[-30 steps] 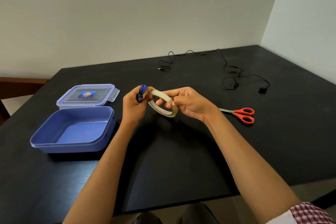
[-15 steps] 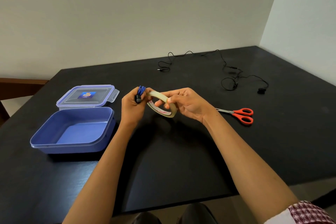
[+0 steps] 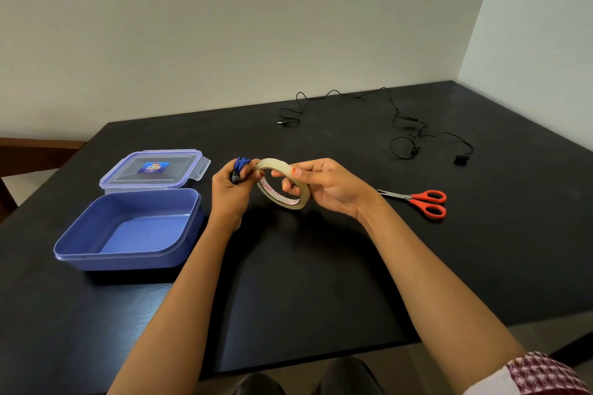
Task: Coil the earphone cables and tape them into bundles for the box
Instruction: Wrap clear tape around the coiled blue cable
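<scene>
- Left hand (image 3: 232, 194): fingers clenched round a coiled blue earphone cable (image 3: 240, 165); loops and a dark plug end stick out above the fist. Held above the table, just beside the tape.
- Right hand (image 3: 324, 184): thumb on the outer rim of a roll of clear tape (image 3: 283, 183), fingers curled through its centre hole. Roll stands on edge, tilted, red print on the inner core.
- Left fingertips touch the near-left rim of the roll; whether any tape is pulled free, cannot tell.
- Blue plastic box (image 3: 128, 261): open, left of the left forearm, resting on the table. Its clear lid (image 3: 154, 168) lies flat just behind it, label in the middle.
- Red-handled scissors (image 3: 420, 200): flat on the table right of the right wrist, blades closed, pointing at the wrist.
- Black earphone cable (image 3: 396, 112): uncoiled, sprawled across the far side of the table, well apart from the hands.
- Surface: black table (image 3: 321, 282), matte, faint wood grain, front edge near the person's knees.
- Room: plain pale wall behind, second wall meeting it at the right corner; brown wooden piece at far left.
- Patterned red-and-white sleeve (image 3: 542, 375) at lower right.
</scene>
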